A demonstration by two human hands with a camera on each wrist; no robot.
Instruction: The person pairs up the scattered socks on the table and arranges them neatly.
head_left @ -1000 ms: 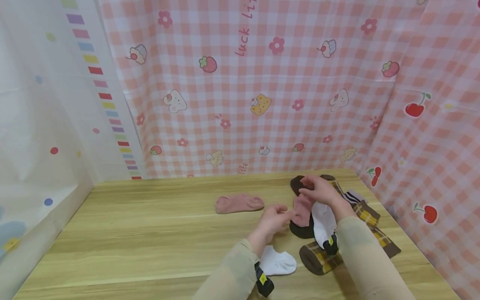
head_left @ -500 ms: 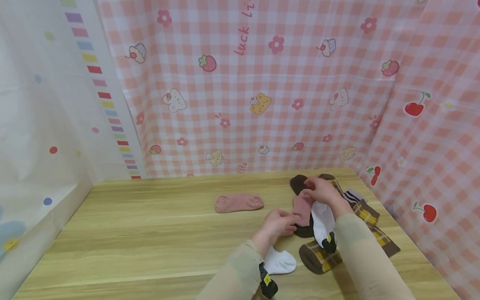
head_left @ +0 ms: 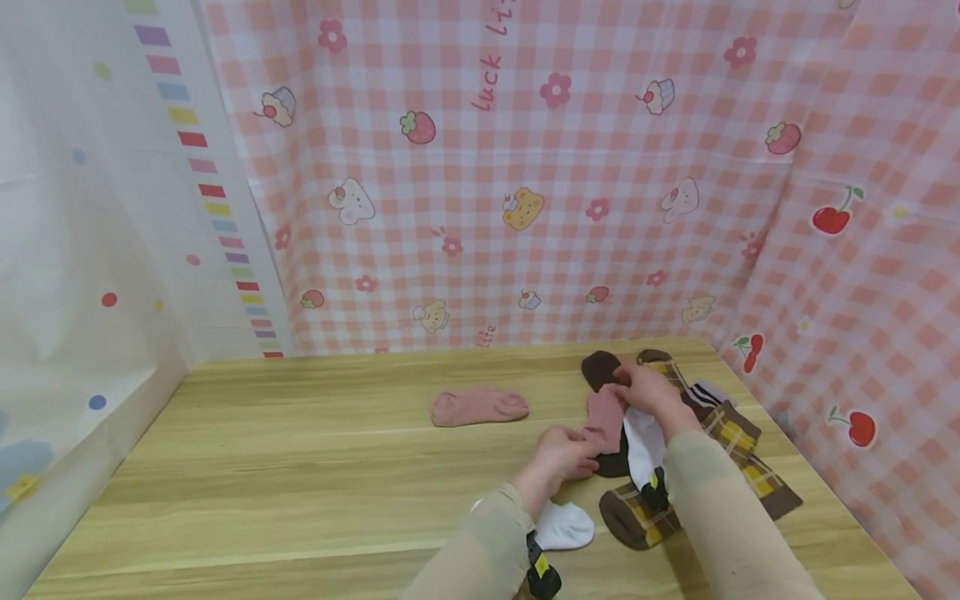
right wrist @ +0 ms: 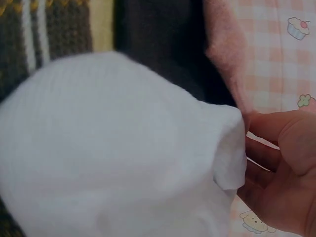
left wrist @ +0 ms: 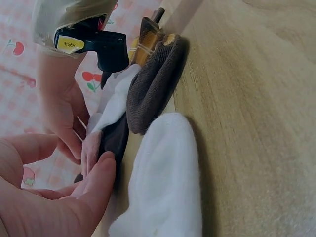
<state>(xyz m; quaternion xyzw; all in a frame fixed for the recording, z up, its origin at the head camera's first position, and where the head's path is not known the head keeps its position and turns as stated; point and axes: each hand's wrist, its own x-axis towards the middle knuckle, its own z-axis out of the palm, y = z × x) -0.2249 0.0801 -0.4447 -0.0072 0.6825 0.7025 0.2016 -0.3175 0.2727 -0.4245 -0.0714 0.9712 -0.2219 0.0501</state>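
A pink sock (head_left: 604,417) lies on the pile at the right, over a black sock (head_left: 615,465). My left hand (head_left: 558,464) pinches its near end; my right hand (head_left: 651,396) grips its far end, the fingertips partly hidden. In the left wrist view, the pink fabric (left wrist: 91,150) shows by the left fingers. A white sock (head_left: 643,446) lies beside the pink one, under the right wrist, and fills much of the right wrist view. A second pink sock (head_left: 480,407) lies flat, apart to the left. Another white sock (head_left: 566,527) is partly covered by my left forearm.
Brown-and-yellow plaid socks (head_left: 637,517) spread along the right side of the wooden table (head_left: 300,467). A striped sock cuff (head_left: 707,393) and a dark brown sock (head_left: 600,369) lie towards the back. Checked cloth (head_left: 480,250) hangs behind.
My left hand has moved right to the near end of the pink sock and now pinches it. The right hand has lowered slightly onto the far end.
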